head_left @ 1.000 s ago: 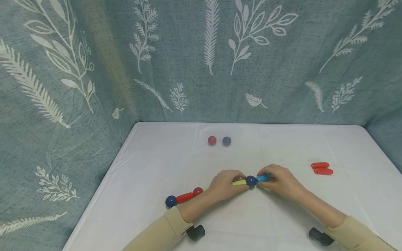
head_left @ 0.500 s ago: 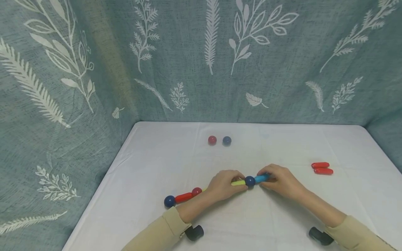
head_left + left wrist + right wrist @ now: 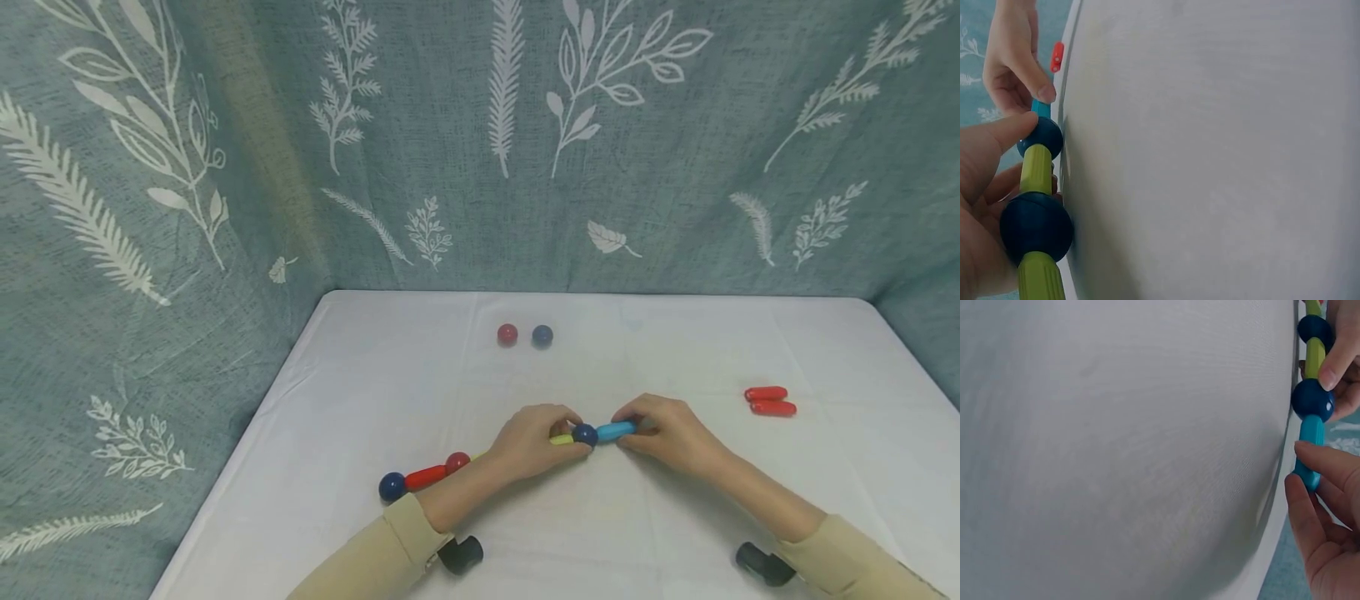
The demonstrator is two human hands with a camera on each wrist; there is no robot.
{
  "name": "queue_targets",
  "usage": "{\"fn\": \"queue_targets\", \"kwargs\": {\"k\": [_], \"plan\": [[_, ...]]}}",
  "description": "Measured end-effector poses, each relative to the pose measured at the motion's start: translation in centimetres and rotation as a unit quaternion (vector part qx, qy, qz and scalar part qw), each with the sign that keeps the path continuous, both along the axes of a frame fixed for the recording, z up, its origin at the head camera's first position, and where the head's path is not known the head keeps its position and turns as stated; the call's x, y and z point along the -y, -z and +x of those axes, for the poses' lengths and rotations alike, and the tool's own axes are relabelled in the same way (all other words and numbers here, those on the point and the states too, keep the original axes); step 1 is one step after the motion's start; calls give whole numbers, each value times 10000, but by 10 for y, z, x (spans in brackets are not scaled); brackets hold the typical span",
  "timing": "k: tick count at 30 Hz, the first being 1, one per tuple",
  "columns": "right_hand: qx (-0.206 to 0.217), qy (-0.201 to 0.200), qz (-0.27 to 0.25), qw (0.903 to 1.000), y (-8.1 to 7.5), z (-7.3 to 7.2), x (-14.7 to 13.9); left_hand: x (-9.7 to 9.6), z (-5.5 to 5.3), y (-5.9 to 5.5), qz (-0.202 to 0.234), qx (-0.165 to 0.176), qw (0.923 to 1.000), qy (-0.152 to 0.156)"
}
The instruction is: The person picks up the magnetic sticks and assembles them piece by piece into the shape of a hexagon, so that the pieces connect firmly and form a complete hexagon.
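Head view: left hand [image 3: 534, 442] grips the chain [image 3: 457, 462], hiding its middle; right hand [image 3: 667, 429] pinches its light-blue rod [image 3: 617, 431]. Red rods [image 3: 772, 408] lie rightward, two balls [image 3: 507, 335] behind.

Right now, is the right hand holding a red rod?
No: in the head view, the right hand pinches the light-blue rod, with the loose red rods lying farther right.

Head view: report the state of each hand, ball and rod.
Left hand: gripping the chain
Right hand: pinching the light-blue rod
Chain: assembled, partly hidden
Light-blue rod: touching the chain
Far red ball: loose
Far blue ball: loose
Red rods: loose, side by side
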State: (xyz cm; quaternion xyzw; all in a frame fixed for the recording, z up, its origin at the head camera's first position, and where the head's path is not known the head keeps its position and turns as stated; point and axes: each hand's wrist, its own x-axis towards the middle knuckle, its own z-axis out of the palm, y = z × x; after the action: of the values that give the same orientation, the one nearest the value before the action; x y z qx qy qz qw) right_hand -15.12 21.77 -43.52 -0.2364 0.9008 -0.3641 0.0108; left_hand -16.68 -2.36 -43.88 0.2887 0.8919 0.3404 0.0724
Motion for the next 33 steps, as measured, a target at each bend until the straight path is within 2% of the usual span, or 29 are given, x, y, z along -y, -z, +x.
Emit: {"fn": "queue_targets", "kwargs": {"k": [6,11,18,21,25,30,33], "plan": [[61,-138,-67,9999,-1,-1,1,-1,0,-3,-210,-73,9997,-113],[93,-347,-297,9989,3,-3,5,-10,-3,-5,-269,-257,9993,-30],[284,-446,-434,9977,6,-6,14,-14,-6,-4,-294,100,9995,42],[328,-359,-290,9984,3,-11,15,-11,-5,-2,-260,95,9996,54],[403,-57,-231,9989,-2,-28,20,-7,-5,-1,-201,-14,9998,77],[747,466,-452,9951,-5,-61,36,-4,-6,0,-115,-45,9998,178],[744,621,-495,9941,-5,-79,46,-3,-6,0,-97,-11,9997,238]]}}
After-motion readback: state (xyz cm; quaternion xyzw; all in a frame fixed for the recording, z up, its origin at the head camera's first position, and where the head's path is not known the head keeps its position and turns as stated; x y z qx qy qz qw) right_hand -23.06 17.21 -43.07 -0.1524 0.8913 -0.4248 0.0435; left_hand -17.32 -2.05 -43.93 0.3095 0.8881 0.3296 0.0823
